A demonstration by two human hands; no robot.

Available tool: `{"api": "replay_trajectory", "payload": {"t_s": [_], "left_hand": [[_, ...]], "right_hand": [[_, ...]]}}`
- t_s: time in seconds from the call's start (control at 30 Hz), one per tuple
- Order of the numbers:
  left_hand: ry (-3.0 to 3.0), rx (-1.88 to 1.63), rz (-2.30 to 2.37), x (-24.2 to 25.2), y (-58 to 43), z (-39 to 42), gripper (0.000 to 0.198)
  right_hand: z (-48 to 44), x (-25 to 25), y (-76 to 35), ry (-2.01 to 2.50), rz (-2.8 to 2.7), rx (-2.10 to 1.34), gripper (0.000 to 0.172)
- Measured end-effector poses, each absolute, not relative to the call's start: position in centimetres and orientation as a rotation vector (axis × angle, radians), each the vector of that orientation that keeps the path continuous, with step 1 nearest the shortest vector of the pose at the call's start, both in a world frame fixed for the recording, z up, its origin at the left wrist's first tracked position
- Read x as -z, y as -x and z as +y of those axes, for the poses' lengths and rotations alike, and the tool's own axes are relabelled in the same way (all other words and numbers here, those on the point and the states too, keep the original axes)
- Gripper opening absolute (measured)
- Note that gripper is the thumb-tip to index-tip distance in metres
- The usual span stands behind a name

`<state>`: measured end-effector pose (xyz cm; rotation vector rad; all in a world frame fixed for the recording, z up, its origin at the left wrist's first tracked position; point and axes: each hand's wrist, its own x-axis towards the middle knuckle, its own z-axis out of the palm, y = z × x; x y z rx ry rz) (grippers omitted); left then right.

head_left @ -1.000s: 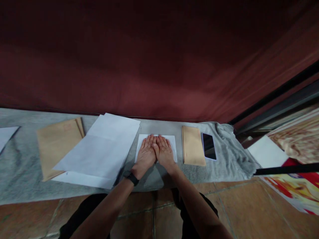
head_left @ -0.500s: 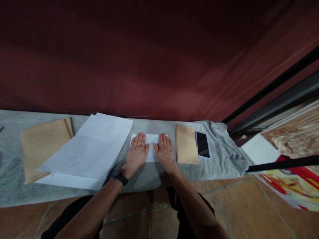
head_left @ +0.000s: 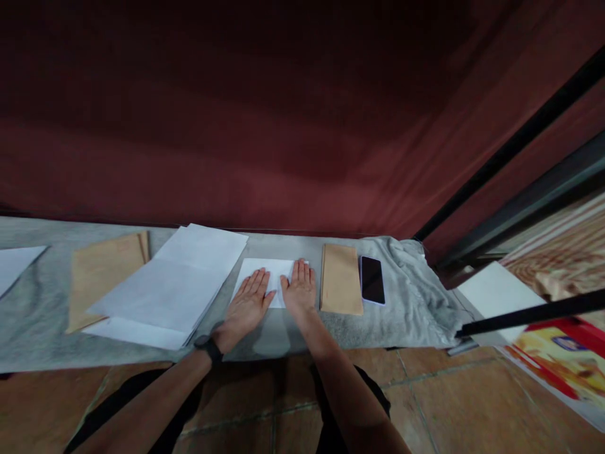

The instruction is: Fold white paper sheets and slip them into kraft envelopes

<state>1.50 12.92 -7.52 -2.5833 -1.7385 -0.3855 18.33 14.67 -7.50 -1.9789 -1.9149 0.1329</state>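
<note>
A small folded white paper (head_left: 276, 270) lies on a grey cloth (head_left: 406, 302) spread over the floor. My left hand (head_left: 246, 306) rests flat on the paper's near left corner, fingers stretched out, a black watch on the wrist. My right hand (head_left: 299, 289) lies flat on the paper's right part, fingers together and extended. Neither hand holds anything. A tan envelope (head_left: 340, 279) lies just right of my right hand, with a black phone (head_left: 372, 280) beside it.
A stack of large white sheets (head_left: 174, 284) sits left of my hands, overlapping tan envelopes (head_left: 104, 272). Another white sheet (head_left: 16, 261) is at the far left. A dark red curtain (head_left: 265, 126) hangs behind. White paper (head_left: 498, 293) and a colourful print (head_left: 562, 362) lie at right.
My hands, side by side in the paper's middle a second ago, have slid apart: the left toward the near left corner, the right to the right side. The view has shifted.
</note>
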Motion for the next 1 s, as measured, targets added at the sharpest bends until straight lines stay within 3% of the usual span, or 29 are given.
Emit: {"api": "replay_trajectory", "payload": {"t_s": [0.27, 0.43, 0.57, 1.0], "left_hand": [[2.470, 0.288, -1.813, 7.5, -0.1, 10.9, 0.065], [2.498, 0.363, -1.735, 9.1, 0.6, 11.8, 0.061], [2.510, 0.559, -1.679, 10.0, 0.7, 12.0, 0.065], [2.525, 0.514, -1.730, 8.5, 2.0, 11.0, 0.068]], "right_hand": [[13.7, 7.0, -17.0, 1.957, -1.811, -0.225, 0.061], [10.9, 7.3, -13.5, 1.690, -1.983, -0.302, 0.058], [9.1, 8.3, -13.2, 1.656, -2.021, -0.188, 0.060], [8.2, 7.8, -18.2, 1.831, -2.089, 0.062, 0.064]]}}
